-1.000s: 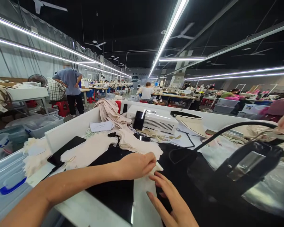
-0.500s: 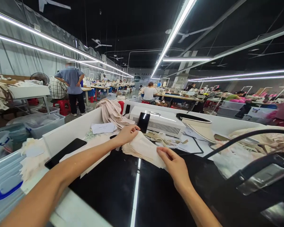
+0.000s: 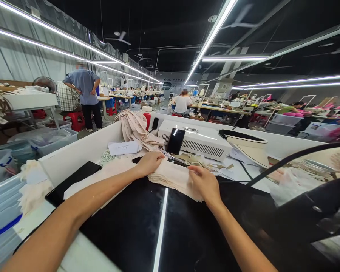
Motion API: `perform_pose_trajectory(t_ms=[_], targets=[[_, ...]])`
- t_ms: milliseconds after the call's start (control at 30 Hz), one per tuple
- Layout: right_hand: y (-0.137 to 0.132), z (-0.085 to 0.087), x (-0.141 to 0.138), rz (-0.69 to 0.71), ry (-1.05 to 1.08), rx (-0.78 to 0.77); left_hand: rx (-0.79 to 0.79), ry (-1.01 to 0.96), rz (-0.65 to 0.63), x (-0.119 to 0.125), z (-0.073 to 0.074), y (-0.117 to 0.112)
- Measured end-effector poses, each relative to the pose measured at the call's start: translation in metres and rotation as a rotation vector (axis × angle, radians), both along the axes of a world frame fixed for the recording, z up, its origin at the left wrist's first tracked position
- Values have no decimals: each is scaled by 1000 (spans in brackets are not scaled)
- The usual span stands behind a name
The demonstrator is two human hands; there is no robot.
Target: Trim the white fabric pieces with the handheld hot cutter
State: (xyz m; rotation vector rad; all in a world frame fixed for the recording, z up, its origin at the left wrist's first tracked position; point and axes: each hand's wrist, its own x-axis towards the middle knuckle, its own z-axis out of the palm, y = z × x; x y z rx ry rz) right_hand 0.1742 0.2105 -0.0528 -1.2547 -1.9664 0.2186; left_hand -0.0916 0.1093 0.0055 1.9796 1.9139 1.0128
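A stack of cream fabric pieces [image 3: 171, 175] lies on the glossy black work surface [image 3: 124, 226], its layered edges showing along the front. My left hand [image 3: 150, 164] is closed at the upper left end of the stack, fingertips pinched together at the top piece. At the right end, my right hand [image 3: 206, 185] has bent fingers and thumb on the edge of the fabric; part of its grip is hidden. Just behind the stack are a phone standing upright [image 3: 175, 141] and some loose cream scraps [image 3: 192, 158].
A white vented box [image 3: 198, 138] stands at the back, beside a cream visor-like piece [image 3: 248, 147]. Long pinkish fabric strips [image 3: 133, 126] hang over the back left corner. A dark tablet [image 3: 73, 183] lies at left. A black curved arm [image 3: 294, 162] reaches in from the right.
The top fabric piece, earlier raised between my hands, now lies lower and flatter on the stack. Both hands have come down with it, and the camera view has shifted slightly.
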Motion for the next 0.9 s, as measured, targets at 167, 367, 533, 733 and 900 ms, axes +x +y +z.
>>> perform_pose_trajectory(t_ms=[167,367,533,733,900], targets=[[-6,-1,2,-4,-194,15,-44,46,-17,-3,-8,2],[-34,6,-2,142,-330,60,-86,88,7,-3,-7,-3],[-76,16,-10,273,-350,68,-99,126,83,-17,16,-26],[-145,22,-18,446,-270,52,-245,250,209,-71,36,-81],[-185,24,-20,591,-165,33,-385,266,256,-93,27,-113]])
